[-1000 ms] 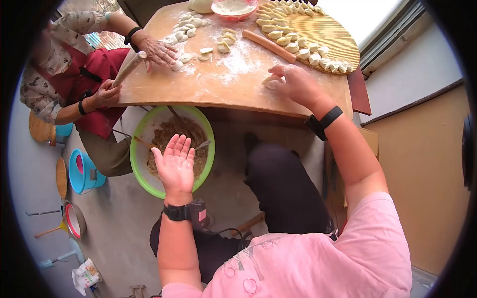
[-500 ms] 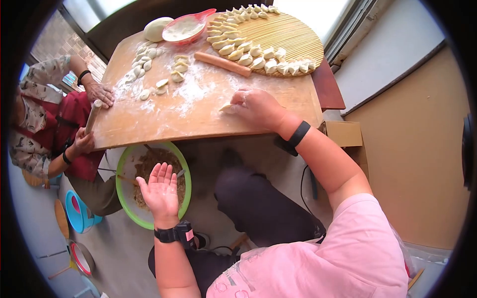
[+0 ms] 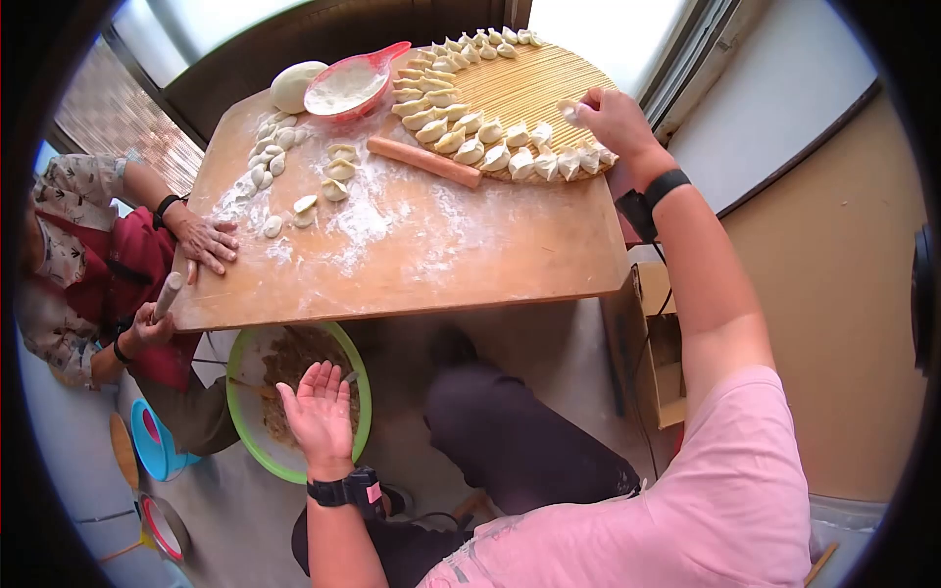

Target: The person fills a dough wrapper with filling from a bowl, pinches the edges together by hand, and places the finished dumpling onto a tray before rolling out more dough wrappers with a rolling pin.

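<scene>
Pinched in my right hand is a dumpling, held over the right part of the round slatted tray. Rows of pleated dumplings line the tray's left and front edges. My left hand is palm up with fingers stretched, holding nothing, above the green-rimmed bowl of filling. On the floury wooden board lie a rolling pin, flattened dough rounds and several small dough pieces.
At the left, another person's hand rests on the board; their other hand grips a rolling pin. A red-rimmed flour scoop and a dough ball sit at the back. A cardboard box stands below right.
My right hand has lifted the dumpling from the board's front and carried it up and right over the tray. My left hand stays palm up. The other person's pin has shifted slightly lower.
</scene>
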Tool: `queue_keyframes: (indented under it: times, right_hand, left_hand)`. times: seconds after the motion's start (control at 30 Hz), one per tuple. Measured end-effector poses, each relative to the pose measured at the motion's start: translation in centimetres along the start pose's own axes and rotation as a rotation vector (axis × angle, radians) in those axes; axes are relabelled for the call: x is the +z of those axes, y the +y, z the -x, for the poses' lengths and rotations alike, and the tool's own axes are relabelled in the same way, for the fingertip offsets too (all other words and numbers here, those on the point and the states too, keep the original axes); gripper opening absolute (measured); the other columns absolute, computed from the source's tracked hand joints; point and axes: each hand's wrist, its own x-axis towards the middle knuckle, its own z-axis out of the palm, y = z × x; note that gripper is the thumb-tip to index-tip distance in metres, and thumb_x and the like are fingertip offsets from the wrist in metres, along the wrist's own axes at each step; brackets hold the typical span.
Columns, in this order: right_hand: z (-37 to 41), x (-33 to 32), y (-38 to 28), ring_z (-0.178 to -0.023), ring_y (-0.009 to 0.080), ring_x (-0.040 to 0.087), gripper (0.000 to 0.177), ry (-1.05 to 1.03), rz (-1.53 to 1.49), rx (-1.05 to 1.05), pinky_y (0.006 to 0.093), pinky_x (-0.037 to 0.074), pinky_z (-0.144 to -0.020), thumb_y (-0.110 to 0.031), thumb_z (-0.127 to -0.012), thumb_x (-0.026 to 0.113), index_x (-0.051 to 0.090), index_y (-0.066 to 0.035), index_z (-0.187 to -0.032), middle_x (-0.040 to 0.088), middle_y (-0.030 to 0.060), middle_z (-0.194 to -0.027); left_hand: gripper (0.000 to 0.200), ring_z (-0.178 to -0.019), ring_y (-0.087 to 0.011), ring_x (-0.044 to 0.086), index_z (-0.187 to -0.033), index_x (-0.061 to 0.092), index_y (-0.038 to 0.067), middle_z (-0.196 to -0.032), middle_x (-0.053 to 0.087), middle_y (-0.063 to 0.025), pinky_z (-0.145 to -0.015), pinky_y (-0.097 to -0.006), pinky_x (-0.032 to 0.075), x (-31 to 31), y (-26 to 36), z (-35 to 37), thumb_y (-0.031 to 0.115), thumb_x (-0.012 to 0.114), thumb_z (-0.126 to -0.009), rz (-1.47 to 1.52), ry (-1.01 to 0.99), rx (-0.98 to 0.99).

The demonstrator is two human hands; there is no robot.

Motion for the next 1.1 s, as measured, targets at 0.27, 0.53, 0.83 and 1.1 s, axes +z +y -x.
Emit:
queue_keyframes:
  times: [0.27, 0.53, 0.83, 1.1]
  right_hand:
    - [-2.8, 3.4, 1.8, -0.088, 0.0281, 0.07, 0.031, -0.166, 0.186, 0.048, 0.0382, 0.054, -0.081, -0.027, -0.082, 0.063, 0.073, -0.007, -0.103, 0.073, 0.0146, -0.093]
    - [-3.5, 3.9, 2.3, -0.082, 0.027, 0.07, 0.022, -0.16, 0.147, 0.004, 0.0378, 0.054, -0.077, -0.022, -0.08, 0.064, 0.075, -0.006, -0.091, 0.073, 0.0139, -0.085]
    - [-2.7, 3.3, 2.1, -0.075, 0.0261, 0.069, 0.021, -0.208, 0.181, 0.013, 0.0372, 0.054, -0.072, -0.02, -0.081, 0.064, 0.074, -0.003, -0.089, 0.072, 0.0139, -0.081]
    - [-2.2, 3.6, 1.4, -0.074, 0.0257, 0.071, 0.019, -0.163, 0.159, 0.061, 0.0365, 0.054, -0.072, -0.018, -0.082, 0.062, 0.075, -0.005, -0.088, 0.072, 0.0143, -0.077]
  left_hand:
    - [0.065, -0.12, -0.0262, 0.052, -0.122, 0.057, 0.002, -0.124, 0.059, -0.0121, -0.107, -0.0414, 0.038, 0.1, 0.2, -0.9, 0.061, 0.044, -0.099, 0.001, 0.012, -0.011]
    - [0.063, -0.12, -0.0272, 0.053, -0.122, 0.057, 0.001, -0.124, 0.06, -0.0134, -0.107, -0.0422, 0.039, 0.2, -0.1, -1.4, 0.059, 0.047, -0.099, 0.012, 0.005, -0.025]
    - [0.063, -0.118, -0.0256, 0.054, -0.121, 0.058, 0.003, -0.122, 0.061, -0.0113, -0.106, -0.0416, 0.039, -0.1, 0.0, -1.0, 0.06, 0.047, -0.098, -0.007, 0.011, -0.027]
    - [0.061, -0.114, -0.0247, 0.056, -0.117, 0.059, 0.005, -0.118, 0.062, -0.01, -0.1, -0.0394, 0.043, 0.1, 0.2, -0.2, 0.062, 0.045, -0.098, -0.003, 0.012, 0.003]
